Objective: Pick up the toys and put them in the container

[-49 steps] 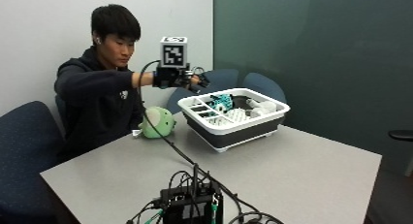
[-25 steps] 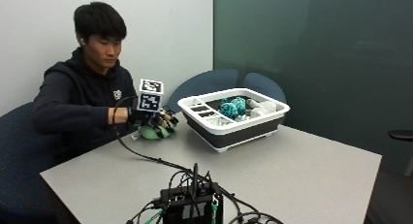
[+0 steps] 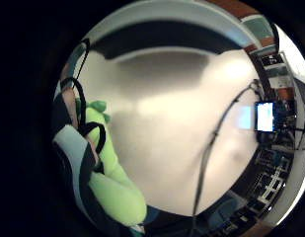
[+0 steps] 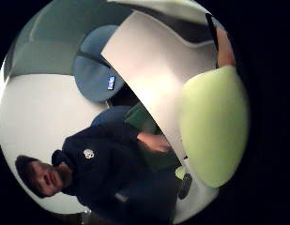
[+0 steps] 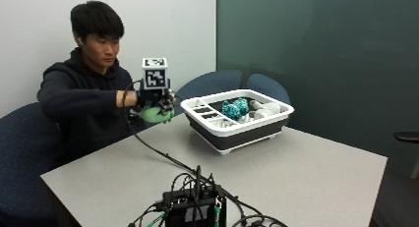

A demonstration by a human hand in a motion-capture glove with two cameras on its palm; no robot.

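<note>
Fingers (image 3: 88, 143) of the gloved right hand (image 5: 154, 101) now curl round the green plush toy (image 5: 157, 115), lifted off the worktop (image 5: 294, 173) beside the container (image 5: 235, 131), so dropping it in looks next.

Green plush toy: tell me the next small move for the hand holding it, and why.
Probably carry it sideways toward the container. The gloved right hand already grips the green plush toy above the table, beside the container rather than over it; a teal toy and white toys already lie inside.
</note>
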